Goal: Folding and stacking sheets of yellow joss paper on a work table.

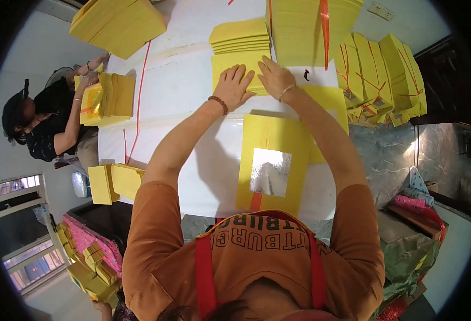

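Observation:
My left hand (235, 85) rests palm down on a stack of yellow paper (222, 63), its fingers spread. On the same stack's right side lies my right hand (274, 80), fingers stretched out and apart from the left. Just beyond is a second yellow paper pile (239, 35) with its layers stepped. Nearer to me, a yellow paper stack (254, 131) bears a silver square (270, 174) and a red strip at its lower edge. More yellow paper (329, 99) lies partly under my right forearm.
A tall yellow block (294, 32) with red ribbon stands at the white table's (176, 91) far side. Tied yellow bundles (372, 69) are at right. At left a person (45, 115) handles a yellow stack (119, 96). Another yellow block (118, 27) sits far left.

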{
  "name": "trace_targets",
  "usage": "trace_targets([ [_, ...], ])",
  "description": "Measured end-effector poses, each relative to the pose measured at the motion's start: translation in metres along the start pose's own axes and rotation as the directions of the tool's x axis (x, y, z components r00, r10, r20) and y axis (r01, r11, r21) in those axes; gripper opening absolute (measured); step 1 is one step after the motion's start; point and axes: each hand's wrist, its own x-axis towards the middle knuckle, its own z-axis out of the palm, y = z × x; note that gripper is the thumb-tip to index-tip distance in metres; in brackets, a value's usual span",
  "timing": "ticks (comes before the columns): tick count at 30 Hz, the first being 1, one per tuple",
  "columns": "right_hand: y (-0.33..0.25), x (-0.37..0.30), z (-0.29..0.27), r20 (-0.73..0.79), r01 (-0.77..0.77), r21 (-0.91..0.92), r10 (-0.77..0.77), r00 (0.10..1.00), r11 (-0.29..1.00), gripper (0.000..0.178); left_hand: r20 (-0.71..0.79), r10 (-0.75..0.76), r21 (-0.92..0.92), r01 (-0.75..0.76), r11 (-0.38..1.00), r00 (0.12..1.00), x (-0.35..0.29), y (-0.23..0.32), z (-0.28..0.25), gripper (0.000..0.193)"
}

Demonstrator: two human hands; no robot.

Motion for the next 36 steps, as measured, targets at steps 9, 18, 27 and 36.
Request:
trace_targets([
  [9, 0.013, -0.001, 0.003, 0.293, -0.263, 0.034, 0.242, 0.925, 0.964, 0.040, 0.041, 0.027, -0.005, -0.027, 1.000, 0.999, 0.005, 0.002, -0.003, 0.064],
  [18, -0.073, -0.050, -0.134, 0.358, -0.486, 0.553, 0.334, 0.872, 0.676, 0.030, 0.229, 0.000, -0.034, 0.008, 0.999, 0.974, 0.011, -0.015, -0.029, 0.070],
  [27, -0.110, -0.170, -0.143, 0.219, -0.474, 0.510, 0.424, 0.879, 0.718, 0.030, 0.030, 0.032, -0.049, -0.031, 0.998, 0.999, -0.001, 0.009, -0.061, 0.073],
  [36, -0.105, -0.202, -0.122, 0.363, -0.257, 0.182, 0.178, 0.915, 0.949, 0.045, 0.003, 0.285, -0.591, -0.228, 0.774, 0.959, -0.131, 0.144, -0.126, 0.056],
])
